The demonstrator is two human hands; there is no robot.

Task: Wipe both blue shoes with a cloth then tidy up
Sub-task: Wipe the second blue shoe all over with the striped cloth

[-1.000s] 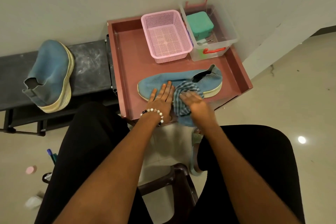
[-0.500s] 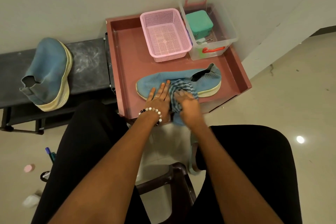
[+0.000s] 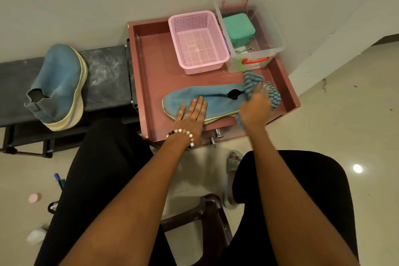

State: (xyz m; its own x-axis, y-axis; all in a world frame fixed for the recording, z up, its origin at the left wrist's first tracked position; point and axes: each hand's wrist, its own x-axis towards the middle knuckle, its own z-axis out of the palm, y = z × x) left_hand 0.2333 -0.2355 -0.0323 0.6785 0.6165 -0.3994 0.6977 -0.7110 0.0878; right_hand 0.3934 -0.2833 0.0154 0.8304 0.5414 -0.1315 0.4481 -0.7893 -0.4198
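Second blue shoe (image 3: 57,86): on the dark surface (image 3: 108,71), apparently not yet wiped.
First blue shoe (image 3: 207,99): in the red tray (image 3: 155,67), mid-wipe.
Left hand (image 3: 192,114): flat, steadying the toe.
Right hand (image 3: 255,104): gripping striped cloth (image 3: 251,83) at the heel.
Left: tidying.

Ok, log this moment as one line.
left hand flat on trayed shoe | right hand wiping heel with cloth | second shoe on bench
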